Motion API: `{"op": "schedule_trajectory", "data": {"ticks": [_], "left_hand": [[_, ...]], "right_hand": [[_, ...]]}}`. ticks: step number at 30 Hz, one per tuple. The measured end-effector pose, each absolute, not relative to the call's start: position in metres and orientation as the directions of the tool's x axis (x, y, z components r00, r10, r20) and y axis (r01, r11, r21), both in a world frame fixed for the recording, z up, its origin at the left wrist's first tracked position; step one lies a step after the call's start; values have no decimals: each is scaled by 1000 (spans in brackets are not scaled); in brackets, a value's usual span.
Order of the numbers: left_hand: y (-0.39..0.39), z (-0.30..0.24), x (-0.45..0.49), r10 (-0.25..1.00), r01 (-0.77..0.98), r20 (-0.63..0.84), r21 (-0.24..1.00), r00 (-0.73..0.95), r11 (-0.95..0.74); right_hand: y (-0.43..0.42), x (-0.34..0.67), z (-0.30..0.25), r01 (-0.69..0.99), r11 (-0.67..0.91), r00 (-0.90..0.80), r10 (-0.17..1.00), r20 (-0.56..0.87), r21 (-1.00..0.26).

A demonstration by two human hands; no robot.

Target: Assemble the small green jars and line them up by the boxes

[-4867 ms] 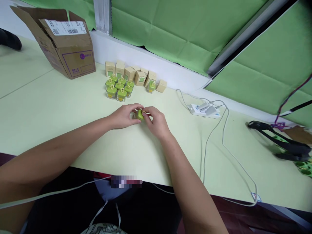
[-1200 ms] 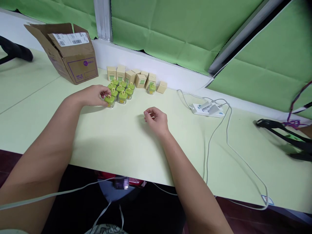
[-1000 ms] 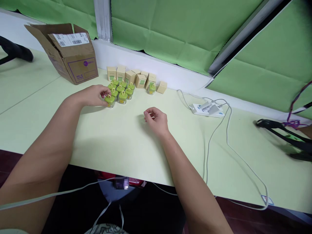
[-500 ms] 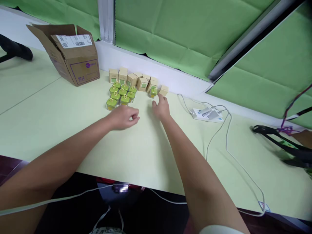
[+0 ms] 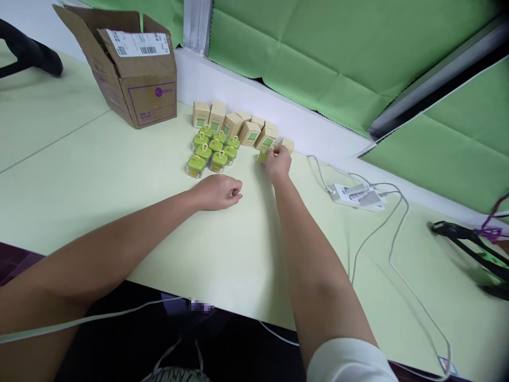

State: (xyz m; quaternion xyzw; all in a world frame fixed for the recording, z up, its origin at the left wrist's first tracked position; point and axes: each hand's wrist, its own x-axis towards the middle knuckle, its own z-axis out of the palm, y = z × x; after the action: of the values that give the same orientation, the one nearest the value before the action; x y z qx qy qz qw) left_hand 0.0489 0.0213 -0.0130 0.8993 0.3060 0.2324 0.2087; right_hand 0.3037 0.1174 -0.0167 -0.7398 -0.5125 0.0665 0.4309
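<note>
My right hand reaches to the back of the table, its fingers closed on a small jar with a green lid, mostly hidden behind them. Several like it, clear square jars with green lids and yellow loop handles, stand grouped to the left. My left hand rests on the table in front of that group, fingers curled in and nothing visible in them. Behind the jars runs a row of small tan cardboard boxes with green squares on their fronts; one small box sits just behind my right hand.
An open cardboard carton stands at the back left. To the right lie a white power strip and loose white cables. A black frame-like object is at the right edge, and another black object at the far left.
My right hand has moved onto the lone jar and closed its fingers on it. My left hand stays curled on the table. The whole view has shifted a little.
</note>
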Motion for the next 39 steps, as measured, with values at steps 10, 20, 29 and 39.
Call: {"op": "schedule_trajectory", "data": {"ticks": [10,20,29,39], "left_hand": [[5,-9,58,785,442,329,683,525,-582],[1,-4,60,775,445,330,670,538,-594],[12,-16,57,799,549,280,604,533,-578],[-5,-3,57,610,204,637,594,471,-778]], "right_hand": [[-36,240,-1,619,123,221,920,323,-775],[-53,225,-17,416,190,353,867,351,-889],[-37,259,-20,-131,143,532,845,52,-981],[-63,222,-4,-189,250,334,926,177,-950]]}}
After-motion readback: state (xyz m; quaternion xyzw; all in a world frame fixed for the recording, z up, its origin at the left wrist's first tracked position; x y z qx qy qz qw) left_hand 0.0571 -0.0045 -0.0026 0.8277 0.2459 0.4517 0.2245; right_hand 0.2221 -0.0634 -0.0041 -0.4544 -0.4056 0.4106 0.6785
